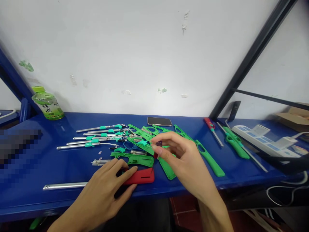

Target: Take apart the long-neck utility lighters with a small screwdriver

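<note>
My left hand [103,187] is closed round a red long-necked lighter [143,176] near the table's front edge. The lighter's silver tube [65,186] sticks out to the left from under the hand; its middle is hidden by my fingers. Held above the pile of parts, my right hand [187,161] pinches a small dark purple piece [159,143] between thumb and fingertips. Green handle shells [135,159] lie just beyond my left hand. Under my right hand, another green shell [169,169] is partly covered.
Several silver lighter tubes with teal triggers and wires [89,141] lie at the left. Farther back are a phone [159,121] and a green tea bottle [49,104]. Toward the right lie a small red lighter [213,130], green lighters [238,145] and a white power strip [260,141].
</note>
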Tool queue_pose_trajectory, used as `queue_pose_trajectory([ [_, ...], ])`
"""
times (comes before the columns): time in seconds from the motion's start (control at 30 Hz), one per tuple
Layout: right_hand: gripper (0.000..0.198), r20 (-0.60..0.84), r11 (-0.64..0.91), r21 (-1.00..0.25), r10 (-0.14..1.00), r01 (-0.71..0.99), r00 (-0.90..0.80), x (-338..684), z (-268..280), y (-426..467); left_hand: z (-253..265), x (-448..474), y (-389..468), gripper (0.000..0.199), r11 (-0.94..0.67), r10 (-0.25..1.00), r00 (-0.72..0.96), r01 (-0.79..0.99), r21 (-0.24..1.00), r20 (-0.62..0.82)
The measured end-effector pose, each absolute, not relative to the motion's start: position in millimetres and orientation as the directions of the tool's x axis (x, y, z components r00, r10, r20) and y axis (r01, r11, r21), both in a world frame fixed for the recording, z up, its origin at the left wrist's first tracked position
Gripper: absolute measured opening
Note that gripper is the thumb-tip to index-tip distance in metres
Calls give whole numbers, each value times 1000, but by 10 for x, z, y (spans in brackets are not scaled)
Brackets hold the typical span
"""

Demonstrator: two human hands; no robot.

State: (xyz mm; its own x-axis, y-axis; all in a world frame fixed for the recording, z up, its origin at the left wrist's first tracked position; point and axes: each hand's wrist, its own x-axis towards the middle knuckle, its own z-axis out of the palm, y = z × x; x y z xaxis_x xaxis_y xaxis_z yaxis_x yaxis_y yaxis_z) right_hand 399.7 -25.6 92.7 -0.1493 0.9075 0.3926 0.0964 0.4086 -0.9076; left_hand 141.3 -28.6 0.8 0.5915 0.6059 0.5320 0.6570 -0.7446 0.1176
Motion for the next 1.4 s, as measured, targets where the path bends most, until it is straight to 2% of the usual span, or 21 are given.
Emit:
queue_pose_trajectory([
  [0.13, 10, 365, 394, -914, 903, 99, -228, 3998, 953, -287, 18, 1417, -286, 27, -748, 603, 599, 654, 112, 528],
  [0.23, 3, 392, 417, -898, 903, 139, -177, 3960, 961, -298, 16, 1412, -283, 27, -749, 600, 604, 655, 102, 525],
  [0.33, 7, 419, 437, -887, 897, 149, -139, 3948, 956, -294, 13, 1408, -283, 29, -747, 600, 605, 657, 97, 523],
  [0.5, 14, 408, 434, -893, 892, 120, -192, 3994, 943, -278, 23, 1411, -287, 27, -747, 599, 597, 657, 104, 534],
  [0.73, 5, 422, 434, -883, 901, 178, -103, 3986, 926, -261, 38, 1421, -290, 27, -753, 591, 598, 650, 105, 542],
  [0.87, 14, 403, 421, -893, 905, 160, -134, 4008, 928, -271, 33, 1418, -293, 27, -747, 594, 595, 657, 97, 541],
  [1.1, 4, 409, 418, -898, 908, 140, -87, 3969, 915, -253, 22, 1413, -286, 27, -750, 594, 602, 654, 99, 534],
  [1.3, 11, 440, 454, -880, 890, 140, -124, 3977, 907, -257, 18, 1415, -288, 27, -747, 600, 601, 658, 100, 528],
  [1.4, 1, 446, 455, -874, 890, 168, -93, 3967, 902, -247, 15, 1415, -289, 27, -751, 596, 604, 653, 100, 529],
])
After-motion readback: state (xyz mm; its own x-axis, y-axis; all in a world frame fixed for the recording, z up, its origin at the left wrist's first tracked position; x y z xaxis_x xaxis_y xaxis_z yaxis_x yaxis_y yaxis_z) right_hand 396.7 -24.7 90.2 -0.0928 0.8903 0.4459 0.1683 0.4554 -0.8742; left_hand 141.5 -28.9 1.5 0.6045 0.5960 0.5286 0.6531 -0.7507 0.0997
